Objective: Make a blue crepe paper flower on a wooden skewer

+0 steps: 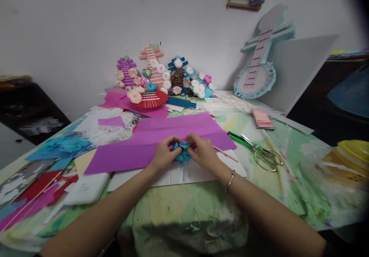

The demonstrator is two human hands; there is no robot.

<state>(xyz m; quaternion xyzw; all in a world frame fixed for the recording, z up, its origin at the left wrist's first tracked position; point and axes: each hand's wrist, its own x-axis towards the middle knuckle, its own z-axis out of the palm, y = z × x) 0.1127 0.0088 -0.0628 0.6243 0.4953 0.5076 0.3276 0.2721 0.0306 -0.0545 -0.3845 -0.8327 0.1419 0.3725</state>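
Observation:
Between my two hands is a blue crinkled paper flower (184, 156), held above the edge of a purple sheet (123, 157). My left hand (166, 152) pinches its left side with thumb and forefinger. On the opposite side, my right hand (203, 151) grips the petals in the same way. White card (161, 177) lies below the flower. A thin wooden stick (227, 154) pokes out just right of my right hand. Farther right are gold-handled scissors (268, 159) and a green-and-black cutter (239, 140).
Several decorated toy guitars (152, 99) stand at the back against the wall, with a larger pale-blue one (255, 80) to the right. Left are shredded white paper (108, 130), blue crepe paper (67, 144) and a white box-like device (86, 189). A yellow container (350, 159) sits far right.

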